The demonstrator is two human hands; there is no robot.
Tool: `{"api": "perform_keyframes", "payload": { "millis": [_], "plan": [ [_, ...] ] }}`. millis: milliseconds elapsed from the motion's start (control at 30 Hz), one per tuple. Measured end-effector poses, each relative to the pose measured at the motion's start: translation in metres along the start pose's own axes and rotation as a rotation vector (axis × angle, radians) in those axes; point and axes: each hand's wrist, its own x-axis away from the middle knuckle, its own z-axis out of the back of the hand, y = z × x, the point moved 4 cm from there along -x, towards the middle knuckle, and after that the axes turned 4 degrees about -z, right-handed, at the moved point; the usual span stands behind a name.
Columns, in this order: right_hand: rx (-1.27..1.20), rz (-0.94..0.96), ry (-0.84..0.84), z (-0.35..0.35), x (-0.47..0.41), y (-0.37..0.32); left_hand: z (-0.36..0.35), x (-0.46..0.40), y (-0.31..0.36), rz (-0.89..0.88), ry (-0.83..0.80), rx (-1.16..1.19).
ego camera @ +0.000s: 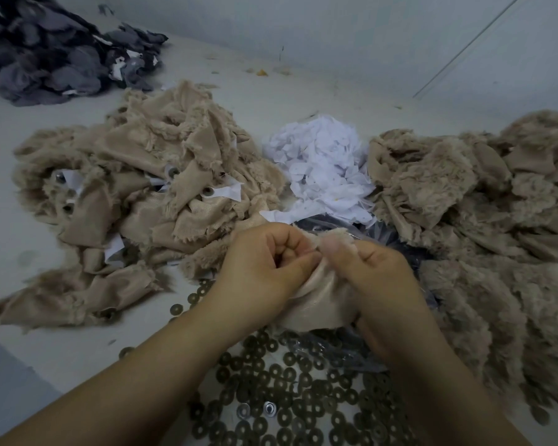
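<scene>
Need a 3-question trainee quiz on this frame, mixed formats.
1. True or false: the left hand and the right hand both grip the beige fabric piece.
2. The white scraps lie: A) between the left beige pile and the right beige pile; B) in the right hand; C) in the left hand.
3. Fill in: the far-left pile is ___ in colour.
Key: 1 true; 2 A; 3 dark grey.
</scene>
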Motion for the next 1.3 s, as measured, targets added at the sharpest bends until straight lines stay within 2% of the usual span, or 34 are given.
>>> {"api": "perform_keyframes", "payload": {
  "millis": [100, 300, 500, 667, 800, 900, 1067, 1200, 1300],
  "plan": [
    [-0.028, -0.003, 0.025, 0.002, -0.001, 0.003, 0.000, 0.002, 0.001, 0.042, 0.020, 0.116],
    [-0.284, -0.129, -0.102, -0.012, 0.001, 0.007, -0.002, 0.007, 0.001, 0.205, 0.077, 0.518],
    [-0.323, -0.128, -0.118, -0.016, 0.004, 0.009, -0.002, 0.015, 0.002, 0.219, 0.107, 0.599],
    [-0.277, -0.074, -0.134, -0.018, 0.006, 0.009, 0.003, 0.018, 0.002, 0.220, 0.130, 0.553],
    [-0.218, -0.033, -0.093, -0.018, 0.008, 0.012, 0.011, 0.018, 0.006, 0.131, 0.156, 0.259],
    [-0.014, 0.080, 0.022, -0.013, 0.010, 0.009, 0.015, 0.016, 0.014, 0.086, 0.119, 0.124],
    [0.277, 0.242, 0.134, -0.012, 0.012, 0.000, 0.014, 0.017, 0.013, 0.051, 0.147, 0.110],
    [0.330, 0.231, 0.172, -0.011, 0.011, 0.003, 0.010, 0.017, 0.004, 0.058, 0.158, 0.129],
    [0.329, 0.218, 0.178, -0.011, 0.010, 0.006, 0.010, 0.017, 0.003, -0.027, 0.145, 0.128]
  ]
}}
